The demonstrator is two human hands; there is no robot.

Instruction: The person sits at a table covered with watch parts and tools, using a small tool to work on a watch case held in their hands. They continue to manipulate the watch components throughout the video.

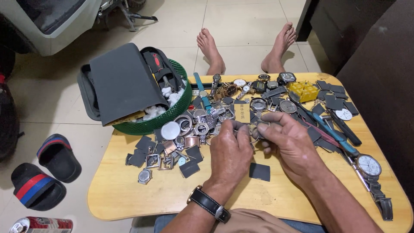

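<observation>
We hold a small metal watch part (253, 129) between both hands above the middle of the wooden table (129, 194): the left hand (230, 151) pinches it from the left, the right hand (289, 140) from the right, fingertips meeting on it. A heap of watch cases (194, 125) lies just beyond, a green basket (172, 116) with a grey pouch (123, 82) sits at the far left, and a silver watch (369, 166) lies near the right edge.

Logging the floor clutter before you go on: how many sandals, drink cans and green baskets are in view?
Sandals: 2
Drink cans: 1
Green baskets: 1
Total: 4
</observation>
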